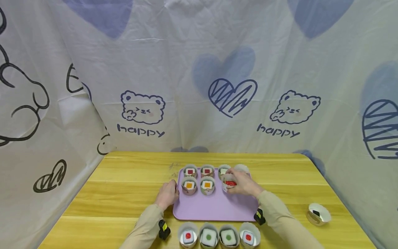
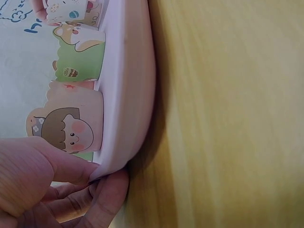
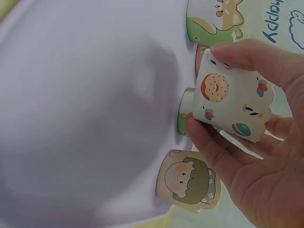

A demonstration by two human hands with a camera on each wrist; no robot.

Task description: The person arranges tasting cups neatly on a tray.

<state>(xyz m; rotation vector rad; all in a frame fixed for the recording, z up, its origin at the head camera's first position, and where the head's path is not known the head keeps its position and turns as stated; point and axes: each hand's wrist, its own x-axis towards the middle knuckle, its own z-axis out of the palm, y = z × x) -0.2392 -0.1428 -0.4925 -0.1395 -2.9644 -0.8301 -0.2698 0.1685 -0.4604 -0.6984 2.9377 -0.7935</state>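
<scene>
My left hand [image 1: 168,194] pinches the left rim of the pink tray [image 1: 211,210] between thumb and fingers. Over the right half of the tray, my right hand [image 1: 245,185] grips a white paper baking cup [image 3: 232,95] printed with doughnuts; a red piece lies inside. In the right wrist view the cup is tilted and appears lifted off the tray. To its left stand two cups with orange-centred white squares, one of them this cup [image 1: 207,186]. Behind them is a row including a cup with a dark red centre [image 1: 190,171]; my right fingers partly cover its right end.
In front of the tray, several paper cups [image 1: 209,236] stand in a row, with green- or red-centred pieces. A lone cup [image 1: 318,215] with something black inside stands on the wooden table [image 1: 102,207] at right. A printed cloth [image 1: 186,69] hangs behind.
</scene>
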